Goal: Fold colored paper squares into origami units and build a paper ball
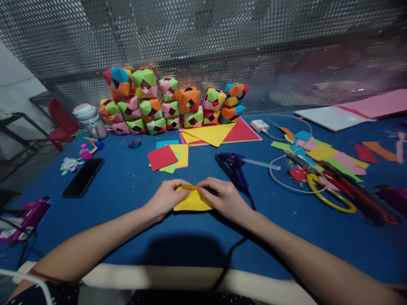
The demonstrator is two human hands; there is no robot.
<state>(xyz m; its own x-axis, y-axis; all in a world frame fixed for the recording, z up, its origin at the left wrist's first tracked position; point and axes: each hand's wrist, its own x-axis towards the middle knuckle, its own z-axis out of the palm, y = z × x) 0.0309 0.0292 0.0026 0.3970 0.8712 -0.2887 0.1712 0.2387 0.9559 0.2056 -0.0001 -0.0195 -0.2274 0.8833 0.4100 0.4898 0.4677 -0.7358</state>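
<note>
A folded piece of yellow paper (pixel 192 201) is held near the front middle of the blue table, just above its surface. My left hand (pixel 167 195) pinches its left side, and my right hand (pixel 222 197) pinches the right side, with the fingertips of both meeting near its top edge. Beyond my hands lies a small pile of paper squares, the red square (pixel 162 158) on top. To the right of that pile a blue glue gun (pixel 234 167) rests with a clear glue stick poking out of it.
Colourful folded paper balls (pixel 151 109) are stacked along the metal mesh at the back. Yellow-handled scissors (pixel 330 199), a white cable (pixel 273 176) and paper scraps (pixel 346 161) lie right. A phone (pixel 83 178) and a bottle (pixel 90 120) are left. The glue gun's black cord (pixel 233 250) runs to the front edge.
</note>
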